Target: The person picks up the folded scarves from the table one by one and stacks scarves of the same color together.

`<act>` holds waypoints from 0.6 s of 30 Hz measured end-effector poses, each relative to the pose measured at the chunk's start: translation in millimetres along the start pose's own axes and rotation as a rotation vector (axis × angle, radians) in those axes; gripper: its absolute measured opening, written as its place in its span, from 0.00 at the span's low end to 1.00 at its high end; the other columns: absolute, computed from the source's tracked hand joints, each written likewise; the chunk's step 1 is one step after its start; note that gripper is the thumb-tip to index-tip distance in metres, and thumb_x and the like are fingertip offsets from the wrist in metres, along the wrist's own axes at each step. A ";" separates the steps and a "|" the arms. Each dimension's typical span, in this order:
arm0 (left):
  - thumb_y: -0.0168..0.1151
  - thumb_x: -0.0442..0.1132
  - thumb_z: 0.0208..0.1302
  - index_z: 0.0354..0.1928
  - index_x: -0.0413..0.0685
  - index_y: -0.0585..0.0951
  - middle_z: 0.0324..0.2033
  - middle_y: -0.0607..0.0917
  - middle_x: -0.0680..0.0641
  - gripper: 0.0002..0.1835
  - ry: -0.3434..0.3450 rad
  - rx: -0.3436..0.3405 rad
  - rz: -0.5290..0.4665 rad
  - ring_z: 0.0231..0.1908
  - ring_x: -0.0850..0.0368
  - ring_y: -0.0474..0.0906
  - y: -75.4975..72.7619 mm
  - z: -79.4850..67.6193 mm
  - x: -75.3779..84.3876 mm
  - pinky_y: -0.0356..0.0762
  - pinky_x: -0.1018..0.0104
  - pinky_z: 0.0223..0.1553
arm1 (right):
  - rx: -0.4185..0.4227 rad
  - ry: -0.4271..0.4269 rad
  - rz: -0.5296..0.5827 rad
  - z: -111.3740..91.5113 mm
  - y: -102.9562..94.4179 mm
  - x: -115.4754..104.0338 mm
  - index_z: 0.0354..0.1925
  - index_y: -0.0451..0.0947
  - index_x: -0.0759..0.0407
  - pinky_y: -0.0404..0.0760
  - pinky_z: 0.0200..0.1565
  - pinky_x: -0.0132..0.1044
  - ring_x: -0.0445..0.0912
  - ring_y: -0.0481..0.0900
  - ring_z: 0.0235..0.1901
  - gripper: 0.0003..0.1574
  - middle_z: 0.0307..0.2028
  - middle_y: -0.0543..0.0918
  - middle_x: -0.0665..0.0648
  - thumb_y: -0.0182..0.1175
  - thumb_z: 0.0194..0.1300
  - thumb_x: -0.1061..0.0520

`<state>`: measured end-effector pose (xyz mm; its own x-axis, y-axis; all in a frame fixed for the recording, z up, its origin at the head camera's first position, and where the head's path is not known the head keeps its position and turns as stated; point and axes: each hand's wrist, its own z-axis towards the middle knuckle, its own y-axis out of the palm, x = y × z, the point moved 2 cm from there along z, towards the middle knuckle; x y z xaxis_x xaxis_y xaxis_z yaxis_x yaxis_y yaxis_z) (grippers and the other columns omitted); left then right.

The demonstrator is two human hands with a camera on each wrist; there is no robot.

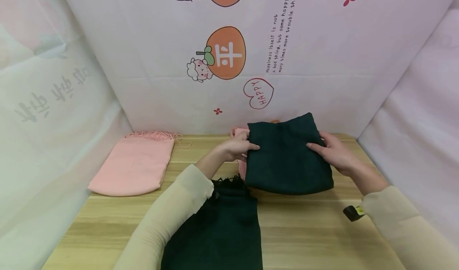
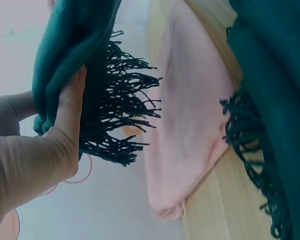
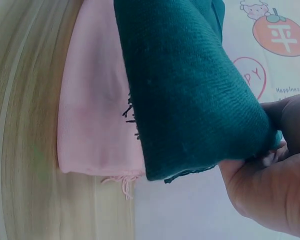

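A folded dark green fringed scarf is held up off the table between both hands. My left hand grips its left edge, thumb on the near face. On the right edge my right hand pinches the cloth between thumb and fingers. Dark fringe hangs from the scarf in the left wrist view. Below and behind it lies a folded pink scarf, mostly hidden by the green cloth in the head view. A second dark green scarf lies at the front, partly under the left forearm.
Another folded pink scarf lies at the left of the wooden table, fringe toward the back wall. Printed white cloth walls enclose the back and sides. A small black and yellow object shows by the right sleeve.
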<state>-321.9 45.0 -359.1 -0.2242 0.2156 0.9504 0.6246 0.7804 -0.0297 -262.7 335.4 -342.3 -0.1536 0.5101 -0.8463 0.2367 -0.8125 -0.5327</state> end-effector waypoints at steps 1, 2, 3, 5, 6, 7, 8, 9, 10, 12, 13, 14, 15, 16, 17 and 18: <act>0.55 0.35 0.67 0.64 0.48 0.55 0.56 0.66 0.42 0.28 -0.005 0.001 0.011 0.49 0.48 0.74 -2.1 -1.7 -0.3 0.77 0.53 0.46 | 0.000 -0.003 -0.002 0.8 1.1 -0.8 0.69 0.53 0.61 0.76 0.50 0.45 0.58 0.70 0.55 0.35 0.62 0.66 0.66 0.50 0.71 0.48; 0.55 0.35 0.67 0.64 0.48 0.55 0.55 0.67 0.42 0.28 -0.009 0.003 0.022 0.49 0.47 0.74 -4.3 -3.4 -0.5 0.78 0.53 0.45 | 0.001 -0.007 -0.007 1.8 2.4 -1.5 0.69 0.54 0.61 0.76 0.50 0.46 0.58 0.70 0.55 0.35 0.62 0.66 0.66 0.50 0.72 0.48; 0.56 0.36 0.67 0.64 0.48 0.55 0.55 0.67 0.42 0.28 -0.011 0.003 0.029 0.49 0.48 0.75 -6.6 -4.8 -1.0 0.78 0.54 0.45 | 0.002 -0.012 -0.013 3.0 3.8 -2.0 0.69 0.54 0.61 0.76 0.50 0.48 0.59 0.70 0.55 0.35 0.62 0.66 0.66 0.50 0.72 0.48; 0.56 0.36 0.67 0.65 0.48 0.54 0.56 0.67 0.41 0.29 -0.017 0.006 0.039 0.48 0.48 0.75 -11.6 -7.6 -2.3 0.79 0.54 0.44 | 0.005 -0.021 -0.036 6.2 6.7 -3.0 0.69 0.55 0.61 0.75 0.51 0.51 0.59 0.70 0.56 0.34 0.62 0.66 0.66 0.50 0.72 0.49; 0.56 0.36 0.67 0.65 0.48 0.53 0.57 0.67 0.41 0.30 -0.019 0.009 0.038 0.48 0.47 0.75 -14.1 -8.8 -3.3 0.79 0.53 0.43 | 0.007 -0.026 -0.050 8.0 8.3 -3.6 0.68 0.55 0.61 0.75 0.51 0.52 0.59 0.70 0.56 0.34 0.62 0.66 0.66 0.50 0.72 0.49; 0.56 0.36 0.67 0.65 0.48 0.53 0.57 0.67 0.40 0.30 -0.023 0.015 0.038 0.48 0.47 0.76 -16.6 -10.4 -4.1 0.79 0.53 0.43 | 0.006 -0.030 -0.061 10.1 10.0 -3.9 0.68 0.56 0.61 0.74 0.52 0.53 0.59 0.70 0.56 0.34 0.62 0.66 0.66 0.50 0.72 0.49; 0.56 0.36 0.67 0.66 0.49 0.51 0.58 0.66 0.40 0.31 -0.025 0.019 0.034 0.48 0.47 0.76 -19.0 -11.8 -5.1 0.79 0.53 0.42 | 0.007 -0.033 -0.073 12.1 11.7 -4.4 0.68 0.56 0.61 0.74 0.52 0.54 0.59 0.70 0.56 0.33 0.62 0.66 0.66 0.50 0.72 0.49; 0.56 0.36 0.67 0.66 0.49 0.51 0.59 0.66 0.40 0.32 -0.024 0.021 0.030 0.48 0.47 0.76 -21.5 -12.9 -6.3 0.79 0.53 0.42 | 0.006 -0.035 -0.082 14.0 13.4 -4.9 0.68 0.56 0.61 0.74 0.52 0.54 0.59 0.71 0.56 0.33 0.62 0.66 0.66 0.50 0.71 0.49; 0.55 0.36 0.68 0.67 0.50 0.50 0.59 0.66 0.40 0.33 -0.025 0.022 0.027 0.48 0.47 0.76 -23.7 -14.3 -7.2 0.79 0.53 0.43 | 0.005 -0.035 -0.091 15.8 15.0 -5.4 0.68 0.57 0.60 0.74 0.52 0.55 0.59 0.71 0.56 0.33 0.62 0.66 0.66 0.50 0.71 0.49; 0.55 0.36 0.68 0.69 0.51 0.49 0.60 0.66 0.41 0.34 -0.020 0.020 0.018 0.48 0.46 0.77 -27.6 -17.0 -8.9 0.79 0.53 0.43 | 0.001 -0.034 -0.098 18.7 18.2 -6.8 0.68 0.57 0.61 0.74 0.52 0.55 0.59 0.71 0.55 0.33 0.62 0.67 0.66 0.50 0.71 0.49; 0.54 0.36 0.68 0.70 0.52 0.49 0.61 0.67 0.41 0.34 -0.017 0.016 0.015 0.48 0.46 0.77 -29.5 -18.4 -9.7 0.79 0.52 0.44 | -0.002 -0.032 -0.098 19.8 19.8 -7.3 0.68 0.57 0.61 0.74 0.52 0.55 0.59 0.71 0.55 0.33 0.62 0.67 0.66 0.50 0.71 0.49; 0.54 0.36 0.68 0.70 0.53 0.49 0.61 0.67 0.41 0.34 -0.010 0.012 0.015 0.48 0.46 0.77 -31.2 -19.8 -10.3 0.78 0.52 0.44 | -0.006 -0.029 -0.095 20.6 21.4 -8.1 0.68 0.57 0.61 0.74 0.52 0.54 0.59 0.72 0.55 0.32 0.61 0.67 0.65 0.50 0.72 0.49; 0.54 0.36 0.69 0.70 0.54 0.49 0.61 0.67 0.41 0.34 -0.001 0.004 0.015 0.49 0.45 0.76 -32.8 -21.0 -10.9 0.78 0.51 0.44 | -0.009 -0.029 -0.096 21.3 22.9 -9.0 0.68 0.56 0.61 0.74 0.52 0.54 0.59 0.72 0.55 0.33 0.61 0.67 0.66 0.50 0.72 0.49; 0.53 0.35 0.69 0.70 0.55 0.49 0.61 0.68 0.42 0.34 0.005 -0.001 0.019 0.50 0.45 0.76 -34.3 -22.9 -11.1 0.78 0.51 0.45 | -0.011 -0.028 -0.097 21.9 24.6 -9.9 0.68 0.56 0.61 0.74 0.51 0.54 0.59 0.72 0.54 0.33 0.61 0.67 0.66 0.50 0.72 0.50; 0.53 0.35 0.69 0.71 0.57 0.49 0.62 0.67 0.42 0.34 0.013 -0.003 0.025 0.50 0.45 0.76 -36.1 -24.7 -11.5 0.78 0.50 0.45 | -0.014 -0.027 -0.093 22.5 26.5 -11.1 0.68 0.56 0.61 0.74 0.51 0.54 0.59 0.72 0.54 0.33 0.61 0.67 0.66 0.50 0.72 0.50; 0.53 0.35 0.69 0.70 0.58 0.50 0.62 0.68 0.43 0.34 0.018 -0.005 0.030 0.50 0.45 0.75 -38.1 -26.5 -11.9 0.78 0.50 0.45 | -0.015 -0.028 -0.094 23.1 28.4 -12.2 0.68 0.56 0.61 0.74 0.52 0.54 0.59 0.72 0.54 0.33 0.61 0.67 0.65 0.50 0.72 0.50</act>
<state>-323.2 -2.8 -361.1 -0.1920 0.2287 0.9544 0.6347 0.7706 -0.0570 -276.3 299.5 -347.0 -0.2024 0.5756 -0.7923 0.2343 -0.7571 -0.6099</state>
